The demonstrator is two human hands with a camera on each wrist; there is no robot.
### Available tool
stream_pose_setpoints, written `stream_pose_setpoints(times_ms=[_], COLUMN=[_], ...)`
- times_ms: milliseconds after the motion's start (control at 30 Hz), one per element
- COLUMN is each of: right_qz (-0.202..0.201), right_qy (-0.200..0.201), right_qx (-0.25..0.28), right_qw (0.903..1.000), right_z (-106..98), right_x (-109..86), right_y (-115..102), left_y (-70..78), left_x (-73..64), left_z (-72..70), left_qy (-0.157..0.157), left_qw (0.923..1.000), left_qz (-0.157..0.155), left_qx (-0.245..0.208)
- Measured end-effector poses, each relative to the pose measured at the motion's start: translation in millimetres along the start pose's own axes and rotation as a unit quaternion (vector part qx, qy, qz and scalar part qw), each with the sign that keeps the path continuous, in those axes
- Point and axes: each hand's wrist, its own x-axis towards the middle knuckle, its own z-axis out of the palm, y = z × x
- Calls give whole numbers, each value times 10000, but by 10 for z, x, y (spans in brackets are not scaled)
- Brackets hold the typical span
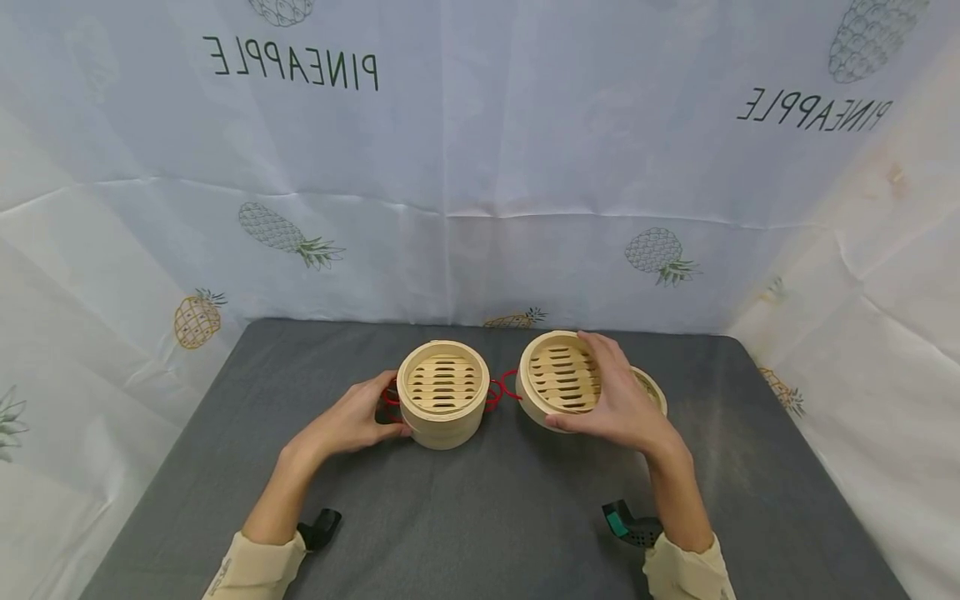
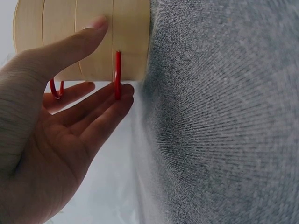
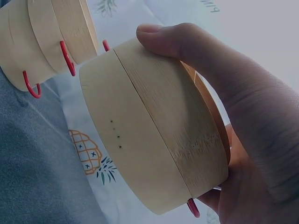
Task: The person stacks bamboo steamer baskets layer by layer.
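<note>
A round bamboo steamer stack (image 1: 442, 417) with a slatted top and red loop handles stands upright on the grey cloth. My left hand (image 1: 367, 417) is at its left side, thumb (image 2: 88, 39) against the wall and fingers by a red handle (image 2: 117, 74). To its right, a second bamboo steamer (image 1: 558, 379) with a slatted inside is tilted toward the left. My right hand (image 1: 622, 400) grips this one by its rim, thumb (image 3: 161, 39) at the near side and fingers over the far side. In the right wrist view its bamboo wall (image 3: 140, 126) shows small dark dots.
Another bamboo steamer (image 1: 652, 392) is partly hidden behind my right hand. Grey cloth (image 1: 480, 525) covers the table, whose back edge meets a white pineapple-print curtain (image 1: 480, 167). Red handles (image 1: 506, 387) fill the narrow gap between the two steamers.
</note>
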Motion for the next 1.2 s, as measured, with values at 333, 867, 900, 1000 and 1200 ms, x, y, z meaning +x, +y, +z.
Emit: stream_pose_setpoints(times_ms=[333,867,900,1000,1200], right_qz=[-95,-108,-114,-137,-188], right_qy=[164,401,402,402,409], right_qx=[-46,-227,-199,-86,54], right_qw=[9998,9989,9989,9991,9990], right_z=[30,139,146,163,195], right_x=[2,31,31,31,34], right_y=[-52,-193,-201,-216,-242], left_y=[8,12,11,5,4], left_x=[14,14,15,16,13], left_z=[4,1,1,1,4], left_qy=[3,-17,-16,-12,21], left_qw=[10000,10000,10000,10000,10000], left_qz=[-2,-24,-24,-20,7], left_qx=[39,14,16,8,43])
